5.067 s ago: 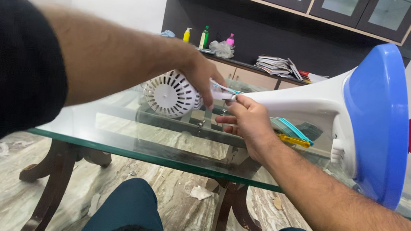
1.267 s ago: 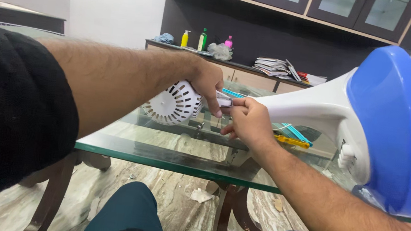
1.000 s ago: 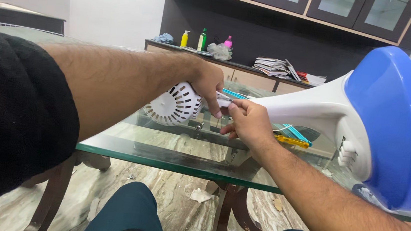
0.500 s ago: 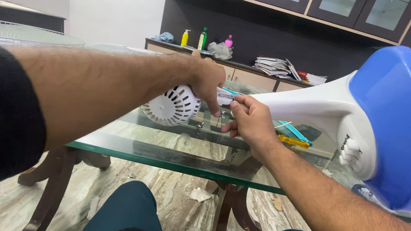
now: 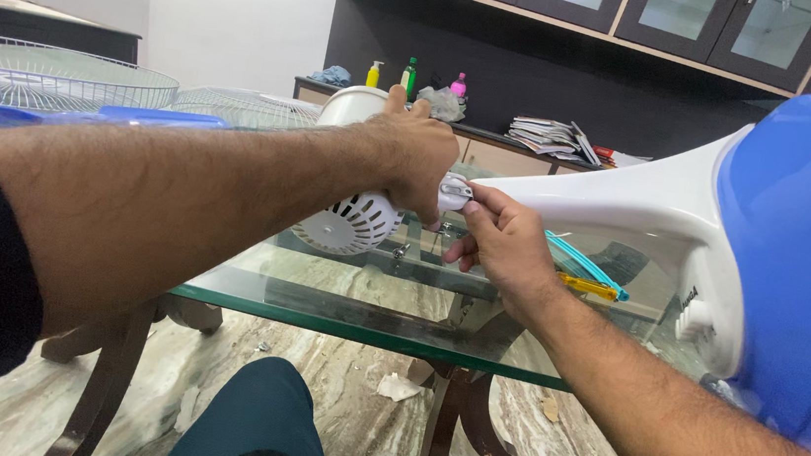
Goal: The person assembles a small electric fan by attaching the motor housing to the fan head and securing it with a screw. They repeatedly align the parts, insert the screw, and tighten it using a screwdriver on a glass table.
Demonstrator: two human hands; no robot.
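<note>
My left hand (image 5: 416,152) grips the white fan motor housing (image 5: 352,221) from above, its vented back facing me. My right hand (image 5: 501,245) pinches the joint where the housing meets the neck of the white fan stand (image 5: 626,205). The stand lies sideways over the glass table (image 5: 388,311), and its round blue base (image 5: 803,266) looms large at the right, close to the camera. What my right fingers hold at the joint is too small to tell.
Two white wire fan guards (image 5: 53,75) and a blue fan blade (image 5: 89,116) lie at the left. A teal and yellow tool (image 5: 584,273) rests on the glass. Bottles (image 5: 410,75) and stacked papers (image 5: 548,136) sit on the dark cabinet behind. My knees are under the table edge.
My view has shifted and the motor housing has been tilted, so my left hand now sits higher on it. The fan guards have come into view at the left.
</note>
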